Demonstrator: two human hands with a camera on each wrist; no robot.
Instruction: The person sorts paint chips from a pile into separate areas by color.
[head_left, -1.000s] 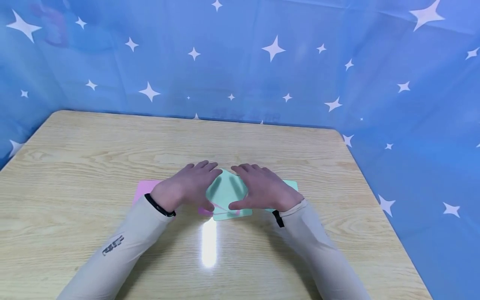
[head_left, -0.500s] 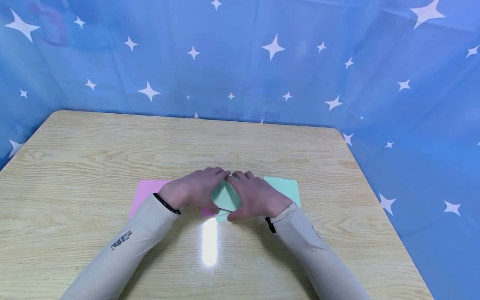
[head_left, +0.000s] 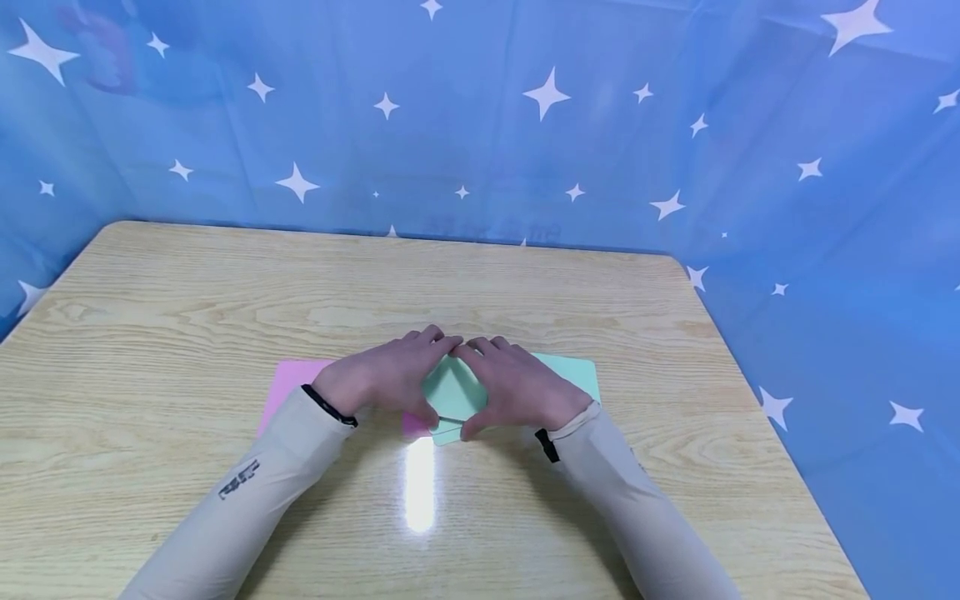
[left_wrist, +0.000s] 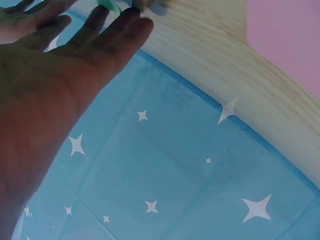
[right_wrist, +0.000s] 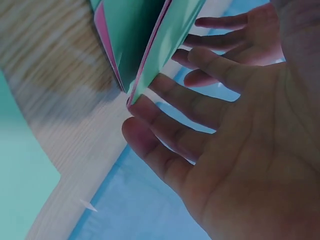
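— Pink sheet [head_left: 296, 385] on the far left: how much of it shows?
— Only its left part, flat on the wooden counter [head_left: 187, 308]; the rest runs under the left hand [head_left: 382, 379] and its sleeve.
— And the folded green paper [head_left: 452, 393]?
— It lies at the counter's middle, between the two hands. The head view shows a small diamond of it; its side edges are covered by fingers. The right wrist view shows layered green flaps with pink undersides [right_wrist: 145, 50], but the shape of the fold cannot be made out there.
— What about each grip?
— The left hand's fingers are straight, pressing down on the paper's left side, its thumb at the near corner. The right hand [head_left: 517, 385] mirrors it on the right, fingers extended and spread [right_wrist: 170, 130], flat rather than curled. The fingertips of both hands meet at the paper's far point.
— Anything further right?
— A second green sheet [head_left: 573, 371], its left portion hidden behind the right hand.
— Changed from a second ago?
— Yes. Then the hands stood apart with a wider piece of green between them; they have since closed in, the fingertips touch, and the visible green has narrowed. Since half a second ago, almost nothing has shifted.
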